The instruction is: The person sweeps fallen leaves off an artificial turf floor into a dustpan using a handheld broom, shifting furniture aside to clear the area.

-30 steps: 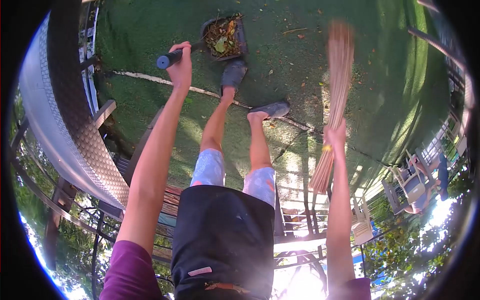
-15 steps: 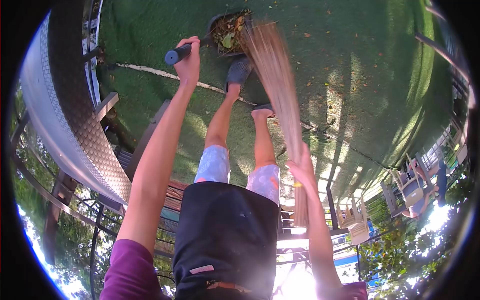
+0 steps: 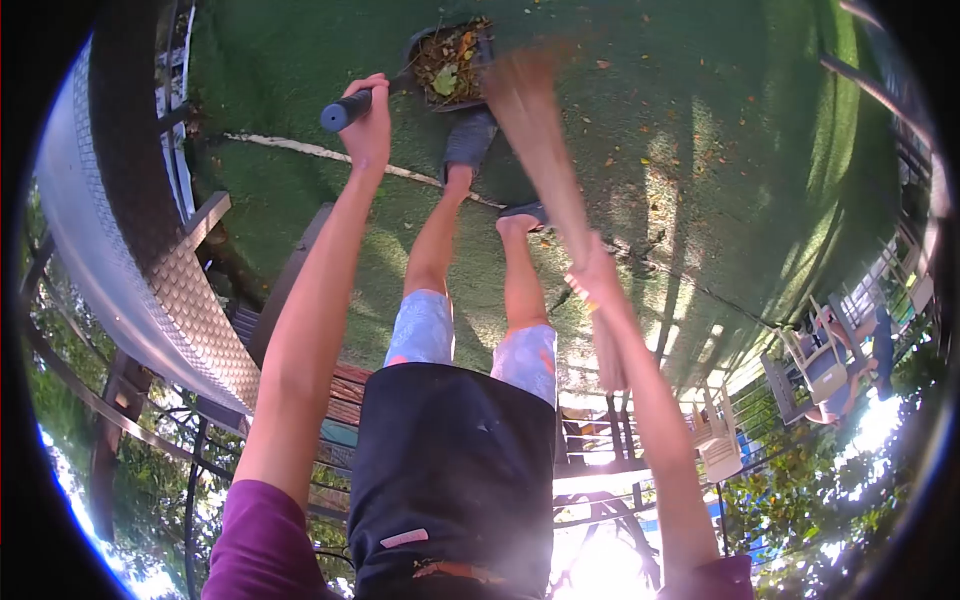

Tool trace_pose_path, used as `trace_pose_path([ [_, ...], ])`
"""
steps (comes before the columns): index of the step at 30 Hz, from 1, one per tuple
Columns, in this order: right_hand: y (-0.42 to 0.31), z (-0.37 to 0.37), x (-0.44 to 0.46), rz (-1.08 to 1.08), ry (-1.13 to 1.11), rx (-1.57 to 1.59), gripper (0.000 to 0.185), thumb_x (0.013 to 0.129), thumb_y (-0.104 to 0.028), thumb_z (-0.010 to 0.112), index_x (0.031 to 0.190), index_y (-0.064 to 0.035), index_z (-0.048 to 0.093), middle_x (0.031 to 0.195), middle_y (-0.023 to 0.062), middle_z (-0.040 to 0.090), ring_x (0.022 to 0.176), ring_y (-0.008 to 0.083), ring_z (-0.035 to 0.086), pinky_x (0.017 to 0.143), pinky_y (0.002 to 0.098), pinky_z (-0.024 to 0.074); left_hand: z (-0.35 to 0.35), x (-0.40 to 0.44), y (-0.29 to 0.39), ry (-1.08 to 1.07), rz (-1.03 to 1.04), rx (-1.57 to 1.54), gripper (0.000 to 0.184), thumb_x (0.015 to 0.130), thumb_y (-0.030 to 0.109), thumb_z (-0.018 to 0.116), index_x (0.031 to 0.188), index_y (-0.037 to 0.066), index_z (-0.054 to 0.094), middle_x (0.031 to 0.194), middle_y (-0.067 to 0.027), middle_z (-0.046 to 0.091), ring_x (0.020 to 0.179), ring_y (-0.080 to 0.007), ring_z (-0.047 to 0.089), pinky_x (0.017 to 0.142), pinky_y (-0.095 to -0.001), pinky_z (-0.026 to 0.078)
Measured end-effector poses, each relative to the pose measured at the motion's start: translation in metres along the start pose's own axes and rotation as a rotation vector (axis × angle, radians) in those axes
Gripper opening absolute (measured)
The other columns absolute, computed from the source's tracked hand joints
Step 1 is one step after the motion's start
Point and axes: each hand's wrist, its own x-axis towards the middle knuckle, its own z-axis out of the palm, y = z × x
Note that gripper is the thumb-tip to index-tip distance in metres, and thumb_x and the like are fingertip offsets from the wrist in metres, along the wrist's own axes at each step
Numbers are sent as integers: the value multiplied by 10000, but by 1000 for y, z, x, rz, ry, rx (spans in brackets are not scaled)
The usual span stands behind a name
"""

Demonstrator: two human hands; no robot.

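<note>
My left hand [image 3: 372, 122] is closed around the dark handle of a dustpan [image 3: 486, 50], whose pan lies on the green ground ahead of my feet. Dry leaves and one larger green leaf [image 3: 446, 80] fill the pan. In my right hand [image 3: 592, 275] is a broom [image 3: 545, 160] of thin bristles, gripped partway along its length. Its bristle end is smeared by motion and reaches just right of the pan. My feet, in dark clogs [image 3: 470, 138], stand behind the dustpan.
Small fallen leaves [image 3: 660, 180] are scattered on the green turf to the right. A pale line [image 3: 310, 150] crosses the ground. A curved metal structure [image 3: 150, 290] stands at left. Pale chairs [image 3: 715, 445] and a person [image 3: 850, 385] are at the right.
My right hand has moved forward, away from my body, and the broom has shifted with it. My left hand and the dustpan have moved slightly left in view.
</note>
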Motion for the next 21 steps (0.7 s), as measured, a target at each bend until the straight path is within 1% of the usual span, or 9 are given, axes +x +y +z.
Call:
trace_pose_path([
  [3, -18, 16, -51, 160, -113, -5, 719, 716, -59, 687, 1353, -72, 354, 938, 210, 669, 829, 335, 680, 729, 396, 539, -7, 2, 0, -2, 5, 45, 75, 845, 28, 575, 862, 25, 648, 1058, -140, 665, 1036, -211, 608, 972, -346, 426],
  [6, 0, 24, -87, 95, -52, 68, 723, 712, -59, 697, 1349, -46, 356, 1056, 228, 644, 938, 355, 656, 814, 402, 517, -10, 0, -3, -14, 44, 5, 62, 843, 33, 581, 845, 28, 643, 1045, -116, 653, 975, -189, 601, 902, -326, 456],
  [7, 23, 30, -90, -7, 1, 84, 719, 714, -45, 686, 1349, -34, 348, 1011, 201, 647, 776, 303, 678, 688, 379, 544, -11, 0, -2, -17, 31, 12, 60, 845, 38, 586, 852, 25, 644, 1052, -120, 653, 986, -198, 603, 917, -330, 450],
  [10, -12, -6, -92, 255, -20, 324, 710, 723, -19, 661, 1355, -40, 337, 903, 151, 632, 598, 208, 631, 522, 325, 523, -17, 0, 1, -13, -24, 24, 66, 844, 31, 583, 859, 22, 647, 1055, -124, 655, 1003, -204, 604, 934, -336, 443],
  [11, -14, -14, -87, 152, 78, 349, 714, 723, 11, 639, 1361, -56, 327, 785, 103, 591, 497, 139, 556, 417, 271, 462, -21, 3, 4, -11, -73, -10, 73, 840, 21, 579, 859, 23, 650, 1062, -123, 658, 1017, -206, 604, 950, -337, 434],
  [14, -3, -31, -46, 181, 180, 341, 679, 726, 14, 637, 1335, -64, 350, 740, 91, 586, 494, 153, 563, 428, 268, 467, -32, 9, -1, -8, -88, -71, 78, 836, 12, 574, 854, 28, 649, 1067, -118, 660, 1023, -200, 601, 952, -334, 430],
  [17, -22, -28, -24, 283, 191, 338, 637, 727, 1, 643, 1300, -70, 375, 742, 93, 607, 489, 170, 575, 432, 280, 475, -34, 6, 4, -25, -91, -18, 88, 835, 9, 569, 858, 36, 651, 1081, -115, 659, 1034, -203, 598, 977, -337, 415],
  [20, -10, 15, -7, 193, 89, 238, 602, 736, -17, 648, 1274, -84, 389, 773, 106, 644, 508, 202, 610, 443, 307, 493, -34, 5, -3, -39, -67, 22, 98, 837, 14, 570, 863, 53, 656, 1095, -118, 656, 1038, -201, 596, 984, -326, 409],
  [21, -16, 29, -12, 211, 31, 139, 654, 780, -47, 626, 1364, -118, 339, 817, 116, 650, 552, 196, 632, 448, 302, 500, -34, 7, -7, -41, -52, 39, 101, 839, 17, 571, 866, 60, 659, 1100, -120, 654, 1039, -200, 595, 984, -321, 408],
])
